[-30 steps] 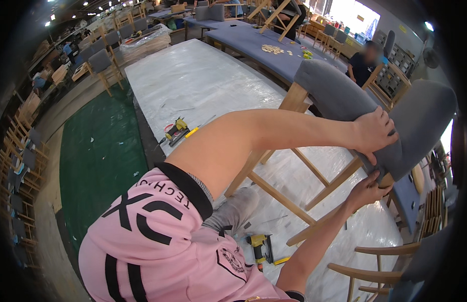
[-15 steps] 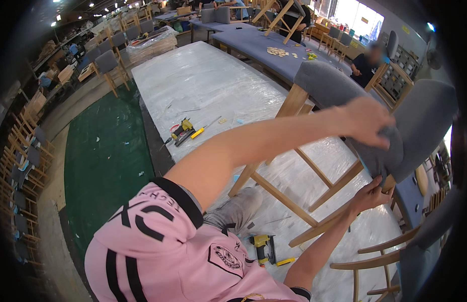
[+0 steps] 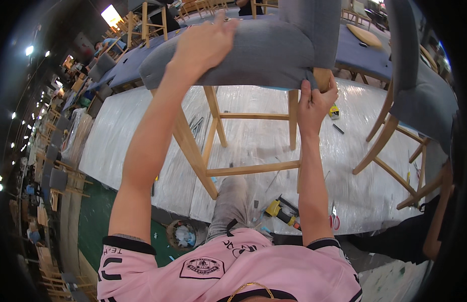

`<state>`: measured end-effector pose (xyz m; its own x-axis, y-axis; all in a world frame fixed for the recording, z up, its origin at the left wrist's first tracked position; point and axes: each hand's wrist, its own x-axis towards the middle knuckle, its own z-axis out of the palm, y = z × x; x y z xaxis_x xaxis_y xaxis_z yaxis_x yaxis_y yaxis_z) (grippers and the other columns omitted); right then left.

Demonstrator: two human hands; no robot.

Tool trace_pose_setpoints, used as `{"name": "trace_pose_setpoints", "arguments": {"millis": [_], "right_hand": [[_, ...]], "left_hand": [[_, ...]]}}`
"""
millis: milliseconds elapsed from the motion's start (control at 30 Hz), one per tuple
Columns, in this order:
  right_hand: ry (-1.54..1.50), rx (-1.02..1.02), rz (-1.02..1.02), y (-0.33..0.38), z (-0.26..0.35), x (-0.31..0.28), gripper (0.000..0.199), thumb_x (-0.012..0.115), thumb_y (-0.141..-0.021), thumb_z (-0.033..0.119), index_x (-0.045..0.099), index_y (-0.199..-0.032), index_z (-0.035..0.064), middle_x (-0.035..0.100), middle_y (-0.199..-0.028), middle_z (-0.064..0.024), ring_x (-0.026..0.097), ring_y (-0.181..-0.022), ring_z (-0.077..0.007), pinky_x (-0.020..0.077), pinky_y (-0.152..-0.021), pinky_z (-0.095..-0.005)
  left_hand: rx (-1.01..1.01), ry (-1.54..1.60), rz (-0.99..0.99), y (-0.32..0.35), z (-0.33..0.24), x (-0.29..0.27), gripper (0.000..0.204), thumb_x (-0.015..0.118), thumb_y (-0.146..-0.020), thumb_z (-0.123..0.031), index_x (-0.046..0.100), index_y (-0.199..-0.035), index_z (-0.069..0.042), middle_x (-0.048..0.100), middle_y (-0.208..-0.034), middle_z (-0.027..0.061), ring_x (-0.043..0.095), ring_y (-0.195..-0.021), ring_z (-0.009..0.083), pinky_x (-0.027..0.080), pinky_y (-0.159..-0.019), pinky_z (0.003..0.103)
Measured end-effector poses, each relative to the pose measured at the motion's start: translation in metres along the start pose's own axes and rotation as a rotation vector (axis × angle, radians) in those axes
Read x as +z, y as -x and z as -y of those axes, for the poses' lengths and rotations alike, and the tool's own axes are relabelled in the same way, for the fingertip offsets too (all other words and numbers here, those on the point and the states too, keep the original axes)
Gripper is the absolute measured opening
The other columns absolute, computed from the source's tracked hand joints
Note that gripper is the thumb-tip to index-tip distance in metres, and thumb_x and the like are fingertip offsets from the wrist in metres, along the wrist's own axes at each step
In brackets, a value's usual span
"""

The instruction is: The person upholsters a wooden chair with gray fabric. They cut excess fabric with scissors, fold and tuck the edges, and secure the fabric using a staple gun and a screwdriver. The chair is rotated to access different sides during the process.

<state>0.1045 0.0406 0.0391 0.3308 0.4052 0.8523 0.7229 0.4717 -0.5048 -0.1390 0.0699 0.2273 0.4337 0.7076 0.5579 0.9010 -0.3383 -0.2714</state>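
A chair with a grey-blue upholstered seat (image 3: 258, 55) and pale wooden legs stands upright on the plastic-covered table in front of me. My left hand (image 3: 206, 48) is over the left part of the seat, palm down, fingers stretched out and holding nothing; I cannot tell whether it touches the fabric. At the seat's right corner, beside the backrest, my right hand (image 3: 316, 103) grips the chair. Its thumb presses the creased cover while the fingers curl around the wooden back leg (image 3: 321, 78), partly hidden.
A yellow-and-black staple gun (image 3: 281, 211) lies at the near table edge (image 3: 354, 230), with red-handled scissors (image 3: 335, 220) to its right. Another grey chair (image 3: 420, 100) stands at right, near a person's arm (image 3: 440, 221). A waste bin (image 3: 170, 236) is below the edge.
My view has swung right, bringing the chair to the middle. My left hand has moved from near the backrest to the left part of the seat. My right hand keeps its grip at the corner.
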Motion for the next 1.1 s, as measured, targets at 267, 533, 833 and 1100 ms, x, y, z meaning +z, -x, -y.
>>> {"name": "trace_pose_setpoints", "arguments": {"millis": [267,533,833,1100], "right_hand": [[-0.015,-0.031,-0.038,-0.004,-0.01,0.006,0.057,0.066,-0.101,0.038,0.065,-0.065,-0.0063,0.045,-0.147,-0.0349,0.045,-0.126,-0.0436,0.0346,-0.107,-0.0518],[0.052,-0.018,-0.031,-0.005,-0.01,0.012,0.06,0.063,-0.102,0.04,0.065,-0.065,-0.0066,0.047,-0.148,-0.0332,0.046,-0.123,-0.0443,0.0351,-0.106,-0.0511],[0.072,-0.015,-0.026,-0.003,-0.013,0.021,0.054,0.067,-0.1,0.037,0.069,-0.069,-0.0072,0.049,-0.146,-0.032,0.047,-0.125,-0.0455,0.0354,-0.107,-0.051],[-0.073,-0.061,-0.123,-0.007,-0.025,0.015,0.029,0.068,-0.1,0.018,0.073,-0.103,-0.0106,0.05,-0.145,-0.0312,0.049,-0.131,-0.0423,0.0365,-0.112,-0.0452]], "left_hand": [[0.029,0.06,-0.194,-0.05,-0.093,0.043,0.068,0.04,-0.105,-0.057,0.051,-0.15,-0.006,0.065,-0.119,0.036,0.071,-0.099,0.0454,0.054,-0.087,0.052],[0.179,0.176,0.444,-0.091,-0.015,0.01,0.111,0.047,-0.09,-0.08,0.016,-0.164,-0.003,0.031,-0.159,0.0362,0.044,-0.141,0.0505,0.037,-0.119,0.05],[0.069,0.079,-0.205,-0.031,-0.052,0.045,0.082,0.04,-0.097,-0.076,0.059,-0.141,-0.01,0.073,-0.108,0.0237,0.072,-0.1,0.0424,0.057,-0.087,0.052],[0.125,0.167,-0.086,-0.028,-0.057,0.018,0.089,0.049,-0.093,-0.076,0.051,-0.144,-0.003,0.064,-0.124,0.028,0.061,-0.12,0.0454,0.046,-0.102,0.054]]}}
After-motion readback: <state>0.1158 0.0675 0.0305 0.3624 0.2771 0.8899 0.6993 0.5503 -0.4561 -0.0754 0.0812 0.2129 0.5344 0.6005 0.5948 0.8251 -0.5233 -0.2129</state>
